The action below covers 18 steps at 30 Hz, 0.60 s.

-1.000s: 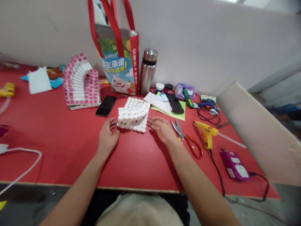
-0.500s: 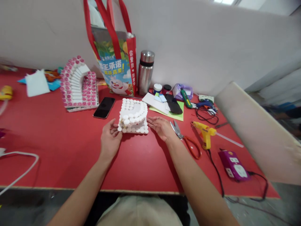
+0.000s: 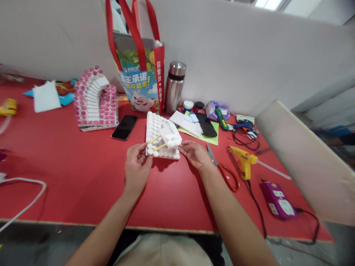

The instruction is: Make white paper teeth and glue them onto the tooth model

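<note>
A small white craft model (image 3: 162,136), covered in round white pieces, is between my hands near the middle of the red table. It has a square base, a raised curved part on the right and two thin yellow sticks at the front left. My left hand (image 3: 137,162) pinches the base's front left corner between thumb and fingers. At the right side, my right hand (image 3: 195,153) has its fingers closed against the model's edge; its fingertips are partly hidden.
Right of my right hand lie red-handled shears (image 3: 226,173), a yellow glue gun (image 3: 244,160) and a purple power socket (image 3: 278,200). Behind stand a printed bag (image 3: 140,79) and a steel flask (image 3: 174,88). A phone (image 3: 124,127) and a pink-dotted model (image 3: 95,99) are at left.
The white model has turned and its front has tipped up a little, bringing the yellow sticks into view. Both hands have closed in on its edges. The whole view has shifted slightly.
</note>
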### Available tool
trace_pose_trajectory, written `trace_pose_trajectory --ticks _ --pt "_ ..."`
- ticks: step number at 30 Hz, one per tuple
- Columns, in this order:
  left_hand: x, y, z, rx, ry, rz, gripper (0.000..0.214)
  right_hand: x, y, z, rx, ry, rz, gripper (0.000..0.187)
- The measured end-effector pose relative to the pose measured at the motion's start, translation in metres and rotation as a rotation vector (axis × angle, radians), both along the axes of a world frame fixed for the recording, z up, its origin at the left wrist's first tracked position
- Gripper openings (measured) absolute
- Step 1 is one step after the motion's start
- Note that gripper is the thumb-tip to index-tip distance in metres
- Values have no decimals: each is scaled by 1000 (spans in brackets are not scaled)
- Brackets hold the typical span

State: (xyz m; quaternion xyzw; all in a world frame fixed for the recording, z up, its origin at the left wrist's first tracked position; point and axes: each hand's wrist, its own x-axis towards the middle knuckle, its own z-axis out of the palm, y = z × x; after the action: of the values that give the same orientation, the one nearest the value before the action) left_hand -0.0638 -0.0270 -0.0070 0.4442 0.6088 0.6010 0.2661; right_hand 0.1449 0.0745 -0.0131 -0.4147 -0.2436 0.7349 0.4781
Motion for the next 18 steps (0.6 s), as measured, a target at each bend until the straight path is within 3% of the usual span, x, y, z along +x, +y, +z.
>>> trace_pose_trajectory --ticks 6,12,18 --pt "0 1 -1 -82 -276 -30 54 -1 -1 -1 -3 2 -13 20" --pt "-18 2 -8 -199 -556 -10 70 -1 -6 -1 17 16 -5 18" --pt "-42 -1 0 -258 -669 50 57 0 -10 -3 70 14 14 17"
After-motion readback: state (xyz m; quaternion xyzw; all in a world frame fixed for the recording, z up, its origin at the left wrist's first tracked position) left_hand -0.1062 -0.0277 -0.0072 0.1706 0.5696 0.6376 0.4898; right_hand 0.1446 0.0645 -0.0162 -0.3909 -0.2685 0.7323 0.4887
